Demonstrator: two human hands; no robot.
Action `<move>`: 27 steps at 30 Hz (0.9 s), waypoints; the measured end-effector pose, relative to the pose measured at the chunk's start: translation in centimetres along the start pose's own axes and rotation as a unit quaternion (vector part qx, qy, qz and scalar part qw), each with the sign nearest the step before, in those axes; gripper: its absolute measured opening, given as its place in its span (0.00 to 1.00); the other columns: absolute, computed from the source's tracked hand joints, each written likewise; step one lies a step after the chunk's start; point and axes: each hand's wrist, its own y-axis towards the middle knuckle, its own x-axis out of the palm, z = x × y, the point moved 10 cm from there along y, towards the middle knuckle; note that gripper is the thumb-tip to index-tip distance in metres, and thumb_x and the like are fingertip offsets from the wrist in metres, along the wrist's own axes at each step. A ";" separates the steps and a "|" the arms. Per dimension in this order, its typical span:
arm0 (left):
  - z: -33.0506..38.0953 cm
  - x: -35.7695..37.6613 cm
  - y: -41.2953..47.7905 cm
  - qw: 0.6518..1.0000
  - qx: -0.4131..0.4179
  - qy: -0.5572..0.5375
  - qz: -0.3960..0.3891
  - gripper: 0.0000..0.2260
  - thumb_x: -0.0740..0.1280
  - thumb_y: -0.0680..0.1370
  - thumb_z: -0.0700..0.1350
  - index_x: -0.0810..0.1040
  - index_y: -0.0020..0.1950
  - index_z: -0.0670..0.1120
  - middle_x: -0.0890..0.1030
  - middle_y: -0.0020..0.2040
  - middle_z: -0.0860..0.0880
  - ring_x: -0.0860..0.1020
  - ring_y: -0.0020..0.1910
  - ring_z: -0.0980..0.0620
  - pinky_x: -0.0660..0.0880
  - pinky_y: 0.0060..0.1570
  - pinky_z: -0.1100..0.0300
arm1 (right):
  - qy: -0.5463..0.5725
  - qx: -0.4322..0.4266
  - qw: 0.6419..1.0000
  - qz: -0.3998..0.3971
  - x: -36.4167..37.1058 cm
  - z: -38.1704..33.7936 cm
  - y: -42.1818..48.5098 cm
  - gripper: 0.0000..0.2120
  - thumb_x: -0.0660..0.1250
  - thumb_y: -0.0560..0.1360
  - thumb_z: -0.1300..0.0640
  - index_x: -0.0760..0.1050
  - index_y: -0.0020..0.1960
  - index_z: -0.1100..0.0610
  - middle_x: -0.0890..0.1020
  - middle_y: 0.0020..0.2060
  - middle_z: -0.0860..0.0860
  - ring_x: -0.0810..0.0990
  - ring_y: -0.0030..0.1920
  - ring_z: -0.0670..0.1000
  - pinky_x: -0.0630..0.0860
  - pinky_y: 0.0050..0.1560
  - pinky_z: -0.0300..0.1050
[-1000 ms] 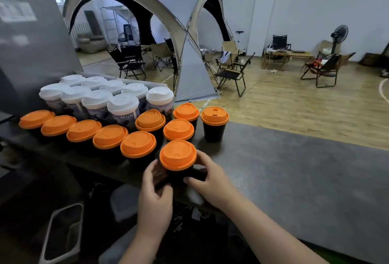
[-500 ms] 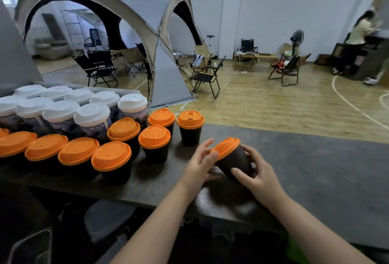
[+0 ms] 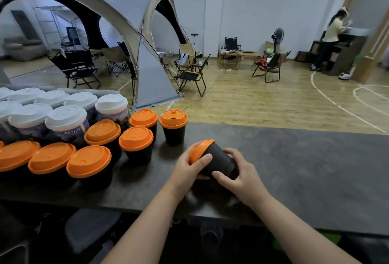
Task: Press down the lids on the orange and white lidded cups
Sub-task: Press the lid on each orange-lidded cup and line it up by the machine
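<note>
Big grey dome tent fills the back left of the hall, with black folding chairs scattered on the wood floor around it. Closer in is the dark grey tabletop I'm standing at.

On its left side sits the whole batch. The white-lidded cups are packed together at the back. The orange-lidded cups stand in front of them and to their right, all upright and nearly touching each other.

The one I'm working on is a black cup, to the right of the group and near the front edge of the tabletop. It's tipped right over on a slant, with the orange lid facing up and left. Can't tell if the bottom is touching the tabletop or just above it.

My left hand is wrapped around the lid end, thumb lying across the rim on my side. My right hand has its fingers curled around the base end of the cup, so both hands are holding it.
</note>
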 end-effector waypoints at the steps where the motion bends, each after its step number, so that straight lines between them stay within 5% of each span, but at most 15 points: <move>1: -0.1 0.1 0.0 1.000 -0.006 -0.006 -0.006 0.21 0.73 0.73 0.49 0.77 0.66 0.51 0.83 0.58 0.45 0.84 0.55 0.46 0.83 0.45 0.48 | 0.009 -0.007 1.000 0.007 -0.2 -0.1 -0.1 0.26 0.75 0.66 0.39 0.71 0.61 0.37 0.82 0.49 0.42 0.82 0.48 0.43 0.76 0.45 0.31; 5: -0.3 0.2 -0.3 1.000 -0.010 -0.009 -0.008 0.18 0.72 0.75 0.49 0.78 0.65 0.51 0.83 0.58 0.44 0.83 0.57 0.46 0.83 0.50 0.46 | 0.029 -0.019 0.999 0.026 -0.7 -0.1 -0.2 0.31 0.78 0.65 0.41 0.72 0.64 0.44 0.80 0.54 0.41 0.81 0.53 0.45 0.77 0.48 0.34; 9: 0.0 -0.1 -0.6 1.000 0.013 -0.016 -0.005 0.20 0.72 0.74 0.48 0.78 0.66 0.49 0.84 0.57 0.44 0.83 0.56 0.46 0.83 0.47 0.50 | 0.007 -0.001 1.000 0.002 -0.1 0.2 -0.2 0.31 0.76 0.65 0.34 0.71 0.63 0.42 0.82 0.49 0.40 0.82 0.49 0.41 0.75 0.46 0.31; 14: -0.1 0.4 -0.4 1.000 0.004 -0.026 -0.018 0.19 0.73 0.73 0.50 0.79 0.63 0.56 0.84 0.57 0.48 0.83 0.56 0.50 0.82 0.46 0.53 | 0.031 -0.011 0.999 -0.009 0.0 0.2 -0.2 0.34 0.79 0.65 0.45 0.69 0.68 0.40 0.80 0.56 0.42 0.82 0.50 0.45 0.80 0.48 0.43; 20: 0.0 -0.3 -0.5 0.999 0.030 -0.022 -0.008 0.26 0.75 0.70 0.54 0.76 0.67 0.54 0.83 0.58 0.47 0.83 0.57 0.48 0.82 0.48 0.53 | 0.038 0.020 0.999 0.002 -0.2 0.4 0.0 0.31 0.76 0.64 0.37 0.73 0.64 0.44 0.82 0.48 0.43 0.82 0.45 0.43 0.76 0.44 0.36; 24: -0.5 0.3 -0.3 1.000 0.010 -0.021 -0.015 0.28 0.75 0.68 0.56 0.75 0.66 0.54 0.82 0.58 0.48 0.83 0.57 0.49 0.82 0.45 0.54 | 0.054 -0.016 0.998 0.015 -0.6 -0.1 -0.2 0.31 0.79 0.67 0.51 0.72 0.66 0.46 0.79 0.57 0.45 0.80 0.51 0.47 0.79 0.44 0.39; 27: -0.5 0.2 -0.4 1.000 0.018 -0.014 -0.015 0.25 0.75 0.68 0.56 0.76 0.64 0.55 0.83 0.55 0.50 0.83 0.55 0.50 0.82 0.43 0.55 | 0.032 -0.008 0.999 0.013 -0.6 -0.1 -0.2 0.32 0.78 0.66 0.43 0.72 0.67 0.46 0.79 0.58 0.44 0.79 0.53 0.46 0.80 0.48 0.41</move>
